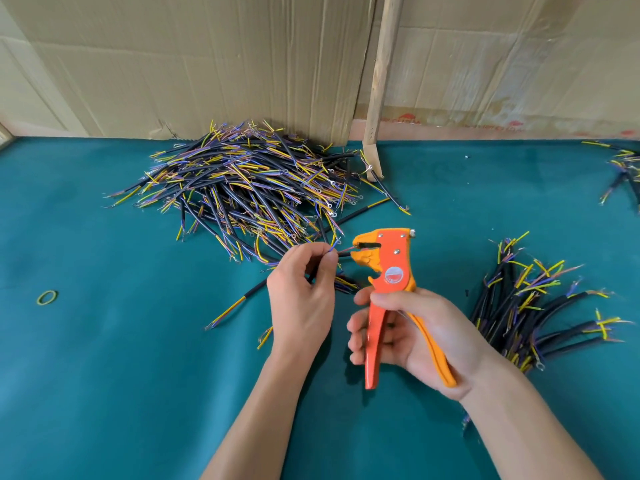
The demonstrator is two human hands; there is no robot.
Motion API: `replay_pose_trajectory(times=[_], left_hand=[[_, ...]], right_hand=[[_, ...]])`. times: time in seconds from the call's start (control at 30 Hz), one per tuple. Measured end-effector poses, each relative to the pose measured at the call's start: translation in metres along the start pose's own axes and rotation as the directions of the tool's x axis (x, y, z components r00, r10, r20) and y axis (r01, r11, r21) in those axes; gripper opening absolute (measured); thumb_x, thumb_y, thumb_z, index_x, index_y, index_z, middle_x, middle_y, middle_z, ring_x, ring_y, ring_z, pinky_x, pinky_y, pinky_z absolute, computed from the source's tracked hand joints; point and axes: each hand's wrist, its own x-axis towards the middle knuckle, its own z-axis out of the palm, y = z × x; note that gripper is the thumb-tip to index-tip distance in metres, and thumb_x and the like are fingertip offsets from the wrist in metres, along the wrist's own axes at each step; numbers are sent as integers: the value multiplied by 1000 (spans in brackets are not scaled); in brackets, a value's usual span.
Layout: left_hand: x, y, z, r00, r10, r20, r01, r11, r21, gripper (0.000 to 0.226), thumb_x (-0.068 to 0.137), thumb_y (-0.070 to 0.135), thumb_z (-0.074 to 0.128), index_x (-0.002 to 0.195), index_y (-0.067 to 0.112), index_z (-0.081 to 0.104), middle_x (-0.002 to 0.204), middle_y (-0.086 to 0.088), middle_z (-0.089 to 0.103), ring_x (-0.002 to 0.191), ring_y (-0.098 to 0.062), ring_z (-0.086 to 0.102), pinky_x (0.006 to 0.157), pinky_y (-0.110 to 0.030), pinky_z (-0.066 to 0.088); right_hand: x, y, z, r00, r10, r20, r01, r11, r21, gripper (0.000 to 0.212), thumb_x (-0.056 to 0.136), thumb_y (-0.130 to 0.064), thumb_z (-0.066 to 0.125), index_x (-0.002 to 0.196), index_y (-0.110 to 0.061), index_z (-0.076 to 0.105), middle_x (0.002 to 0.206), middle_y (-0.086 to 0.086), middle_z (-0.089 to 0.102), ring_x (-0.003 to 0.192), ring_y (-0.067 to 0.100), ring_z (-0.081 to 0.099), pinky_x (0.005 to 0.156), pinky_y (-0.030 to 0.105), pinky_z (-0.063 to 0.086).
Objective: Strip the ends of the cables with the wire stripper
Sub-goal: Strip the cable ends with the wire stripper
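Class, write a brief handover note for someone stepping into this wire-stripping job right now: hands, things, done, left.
Left hand pinches one cable, a thin core fed into the wire stripper mouth.
Right hand grips the stripper handles, not squeezed together.
Big pile lies behind on the green table; a smaller bundle lies at right.
Done: core placed.
Left: squeeze, strip, carry on.
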Motion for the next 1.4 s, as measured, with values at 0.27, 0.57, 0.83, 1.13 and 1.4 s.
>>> replay_pose_trajectory(times=[0.27,0.57,0.83,1.13,1.4], left_hand=[[1,-1,0,999,39,12,-39,999,30,13,94,7,67,87,18,69,81,4,65,78,-7,58,72,-13,42],[2,0,0,999,43,11,-44,997,58,15,94,5,67,86,18,68,81,3,64,78,-6,56,72,-9,38],[1,1,0,999,41,6,-41,998,55,15,94,4,66,87,17,69,81,3,64,78,-6,56,72,-10,39],[1,1,-1,999,45,7,-45,997,66,13,94,4,67,87,15,70,81,2,65,79,-7,56,72,-9,38],[2,0,-1,999,48,3,-48,997,63,13,94,5,66,87,15,70,81,4,65,79,-7,57,73,-9,38]], right_hand=[[0,2,1,997,9,70,-6,999,-43,22,78,-13,77,97,-4,71,84,26,62,71,39,61,68,51,56],[3,4,1,998,-40,42,43,995,-89,7,83,-12,73,86,-9,68,73,19,56,59,33,56,59,44,52],[4,5,0,998,-38,45,43,994,-99,7,83,-13,73,84,-9,67,71,19,54,57,32,53,57,43,52],[5,6,0,999,-31,41,34,995,-89,9,85,-15,74,80,-12,66,69,19,53,55,31,51,56,42,50],[4,6,3,999,-20,28,22,997,-73,14,85,-16,75,80,-11,63,68,18,51,53,30,48,53,40,48]])
